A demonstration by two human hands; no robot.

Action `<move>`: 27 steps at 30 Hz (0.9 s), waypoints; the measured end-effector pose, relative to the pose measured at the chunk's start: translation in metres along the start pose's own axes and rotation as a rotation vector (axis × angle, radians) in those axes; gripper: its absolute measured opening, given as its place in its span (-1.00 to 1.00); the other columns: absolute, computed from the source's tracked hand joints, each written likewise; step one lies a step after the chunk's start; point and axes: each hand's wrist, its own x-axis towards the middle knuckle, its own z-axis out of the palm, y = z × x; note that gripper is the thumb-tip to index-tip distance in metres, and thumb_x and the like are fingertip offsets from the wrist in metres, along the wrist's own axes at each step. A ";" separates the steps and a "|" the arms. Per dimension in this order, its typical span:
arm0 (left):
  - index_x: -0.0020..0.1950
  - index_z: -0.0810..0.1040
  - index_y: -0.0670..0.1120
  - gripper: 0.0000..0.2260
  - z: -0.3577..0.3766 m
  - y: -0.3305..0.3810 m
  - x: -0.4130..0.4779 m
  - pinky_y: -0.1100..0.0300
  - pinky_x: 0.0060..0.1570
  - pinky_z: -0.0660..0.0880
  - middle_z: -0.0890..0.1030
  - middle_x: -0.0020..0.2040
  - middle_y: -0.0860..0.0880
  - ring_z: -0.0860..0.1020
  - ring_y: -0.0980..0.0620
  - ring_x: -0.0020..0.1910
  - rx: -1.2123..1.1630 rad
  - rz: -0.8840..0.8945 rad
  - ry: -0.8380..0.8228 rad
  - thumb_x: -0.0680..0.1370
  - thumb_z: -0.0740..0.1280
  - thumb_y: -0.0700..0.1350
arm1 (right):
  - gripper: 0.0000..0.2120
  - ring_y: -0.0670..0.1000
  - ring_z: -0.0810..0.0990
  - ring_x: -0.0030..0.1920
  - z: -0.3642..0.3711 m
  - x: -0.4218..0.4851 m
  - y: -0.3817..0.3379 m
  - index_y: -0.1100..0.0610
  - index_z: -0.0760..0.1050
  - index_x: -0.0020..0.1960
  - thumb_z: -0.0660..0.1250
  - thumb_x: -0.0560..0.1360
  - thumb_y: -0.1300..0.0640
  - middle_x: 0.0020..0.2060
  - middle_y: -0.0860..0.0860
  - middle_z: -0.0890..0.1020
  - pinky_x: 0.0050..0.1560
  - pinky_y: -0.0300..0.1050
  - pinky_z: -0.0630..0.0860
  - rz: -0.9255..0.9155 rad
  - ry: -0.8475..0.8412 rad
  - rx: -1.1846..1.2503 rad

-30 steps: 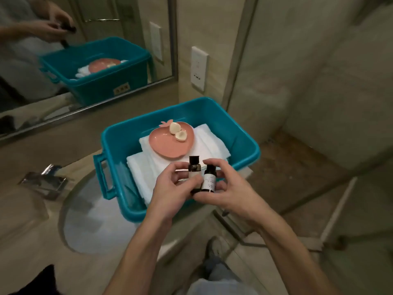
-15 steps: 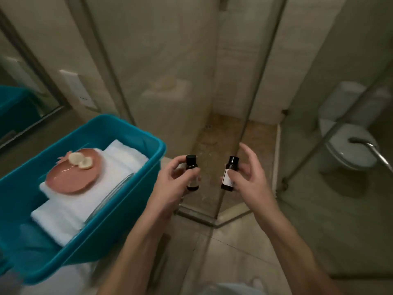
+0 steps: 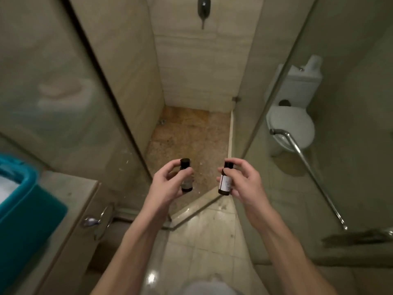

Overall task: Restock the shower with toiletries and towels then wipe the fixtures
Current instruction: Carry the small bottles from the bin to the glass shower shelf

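bottles (image 3: pixel 225 181): dark brown, black caps, white label
bin (image 3: pixel 25 201): teal
toilet (image 3: pixel 295 122): white
shower floor (image 3: pixel 191 137): mottled brown

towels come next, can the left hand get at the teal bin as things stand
Probably reach it, yes: nothing stands between the left hand and the teal bin on the counter. But its fingers grip a small bottle, so it could not grasp much.

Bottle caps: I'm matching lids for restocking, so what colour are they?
Both black: left bottle's cap, right bottle's cap. Head view shows them best.
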 end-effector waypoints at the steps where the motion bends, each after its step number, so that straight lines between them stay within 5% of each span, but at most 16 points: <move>1: 0.02 0.68 0.08 -0.89 0.009 0.008 0.007 -0.18 0.15 0.59 0.70 0.06 -0.19 0.64 -0.23 0.13 -0.013 0.011 -0.006 0.54 0.45 -0.11 | -0.81 0.22 0.72 0.01 -0.003 0.008 -0.009 0.04 0.60 0.10 0.40 0.54 0.26 -0.02 0.13 0.73 0.07 0.26 0.57 -0.017 -0.014 0.007; 10: 0.21 0.65 -0.03 -0.76 0.069 0.132 0.117 0.15 -0.15 0.61 0.69 -0.01 -0.03 0.65 0.07 -0.07 -0.025 0.226 -0.058 0.56 0.43 -0.03 | -0.78 0.16 0.72 0.07 0.004 0.121 -0.137 0.18 0.58 0.19 0.42 0.54 0.21 0.04 0.07 0.74 0.20 0.32 0.57 -0.238 -0.139 0.116; 15: 0.20 0.63 -0.08 -0.76 0.084 0.212 0.192 0.29 -0.38 0.53 0.70 0.08 -0.18 0.68 -0.07 -0.03 -0.007 0.335 -0.095 0.56 0.43 -0.06 | -0.84 0.16 0.70 0.10 0.026 0.185 -0.207 0.06 0.65 0.06 0.50 0.49 0.19 0.01 0.11 0.74 0.24 0.22 0.58 -0.503 -0.136 0.033; 21: 0.11 0.63 -0.08 -0.80 0.084 0.306 0.270 0.01 -0.11 0.66 0.70 0.07 -0.18 0.70 -0.15 0.03 0.013 0.402 -0.187 0.56 0.43 -0.02 | -0.85 0.08 0.71 0.03 0.056 0.254 -0.297 0.03 0.65 0.07 0.48 0.51 0.16 -0.02 0.10 0.74 0.10 0.11 0.60 -0.591 -0.185 0.035; 27: 0.10 0.64 -0.01 -0.80 0.078 0.355 0.343 0.10 -0.15 0.62 0.67 0.17 -0.16 0.69 -0.12 0.06 -0.043 0.441 -0.089 0.51 0.48 -0.02 | -0.87 0.25 0.65 0.18 0.091 0.338 -0.348 -0.12 0.68 -0.02 0.50 0.48 0.09 0.00 0.07 0.74 0.21 0.29 0.54 -0.576 -0.261 0.059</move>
